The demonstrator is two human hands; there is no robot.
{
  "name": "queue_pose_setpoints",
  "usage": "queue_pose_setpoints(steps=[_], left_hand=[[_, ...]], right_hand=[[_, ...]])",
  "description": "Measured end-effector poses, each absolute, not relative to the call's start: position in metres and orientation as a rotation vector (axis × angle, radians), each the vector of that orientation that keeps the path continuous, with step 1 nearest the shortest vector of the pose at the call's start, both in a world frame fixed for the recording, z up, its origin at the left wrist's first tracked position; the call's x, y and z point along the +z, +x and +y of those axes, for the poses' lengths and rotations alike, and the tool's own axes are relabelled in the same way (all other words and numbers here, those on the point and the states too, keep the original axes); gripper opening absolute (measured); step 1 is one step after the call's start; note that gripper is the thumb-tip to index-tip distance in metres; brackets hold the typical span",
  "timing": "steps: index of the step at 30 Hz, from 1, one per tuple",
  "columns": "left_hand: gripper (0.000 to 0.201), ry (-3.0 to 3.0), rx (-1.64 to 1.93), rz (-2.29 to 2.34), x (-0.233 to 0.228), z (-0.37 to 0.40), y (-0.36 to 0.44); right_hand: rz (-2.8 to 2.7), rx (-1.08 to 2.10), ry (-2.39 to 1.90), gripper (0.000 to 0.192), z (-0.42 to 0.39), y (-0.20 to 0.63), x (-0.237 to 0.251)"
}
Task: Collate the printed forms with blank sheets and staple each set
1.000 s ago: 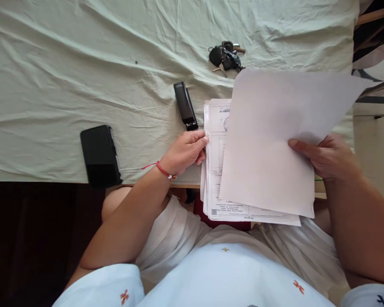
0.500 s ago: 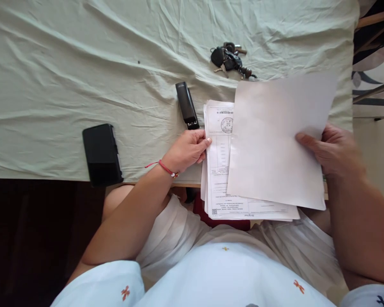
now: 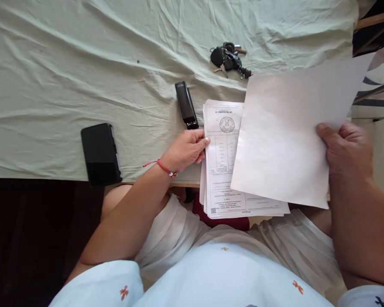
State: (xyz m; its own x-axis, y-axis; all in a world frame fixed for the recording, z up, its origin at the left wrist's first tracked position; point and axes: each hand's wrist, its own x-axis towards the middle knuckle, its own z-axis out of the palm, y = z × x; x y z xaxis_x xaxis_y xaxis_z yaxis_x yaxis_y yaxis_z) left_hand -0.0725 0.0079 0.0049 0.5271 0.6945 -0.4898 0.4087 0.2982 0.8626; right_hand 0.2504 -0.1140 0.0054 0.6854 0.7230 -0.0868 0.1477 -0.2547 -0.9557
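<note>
My left hand pinches the left edge of a stack of printed papers, which overhangs the table's front edge. The top printed sheet carries a round stamp and a barcode, and its text appears upside down. Between the thumb and fingers of my right hand is a blank white sheet of paper. That sheet is tilted and covers the right part of the stack. Just above my left hand lies a black stapler.
A green cloth with wrinkles covers the table. A bunch of keys lies beyond the papers. On the left, a black phone rests at the front edge. Dark chair parts show at the far right.
My right hand has moved right with the blank sheet, baring more of the printed page and its whole stamp. My left hand stays at the stack's left edge.
</note>
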Motion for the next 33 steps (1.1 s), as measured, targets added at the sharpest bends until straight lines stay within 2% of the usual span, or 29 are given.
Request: queue_pose_setpoints(steps=[8,14,33], left_hand=[[0.028,1.279,0.281,1.079,0.005,0.007,-0.072],[0.028,1.271,0.276,1.080,0.005,0.006,-0.072],[0.032,1.188,0.289,1.114,0.007,0.005,-0.070]], right_hand=[[-0.837,0.909,-1.755,0.034,-0.119,0.224,0.003],[-0.911,0.998,-1.761,0.034,-0.123,0.209,0.006],[-1.008,0.907,-1.847,0.033,-0.126,0.200,0.010]])
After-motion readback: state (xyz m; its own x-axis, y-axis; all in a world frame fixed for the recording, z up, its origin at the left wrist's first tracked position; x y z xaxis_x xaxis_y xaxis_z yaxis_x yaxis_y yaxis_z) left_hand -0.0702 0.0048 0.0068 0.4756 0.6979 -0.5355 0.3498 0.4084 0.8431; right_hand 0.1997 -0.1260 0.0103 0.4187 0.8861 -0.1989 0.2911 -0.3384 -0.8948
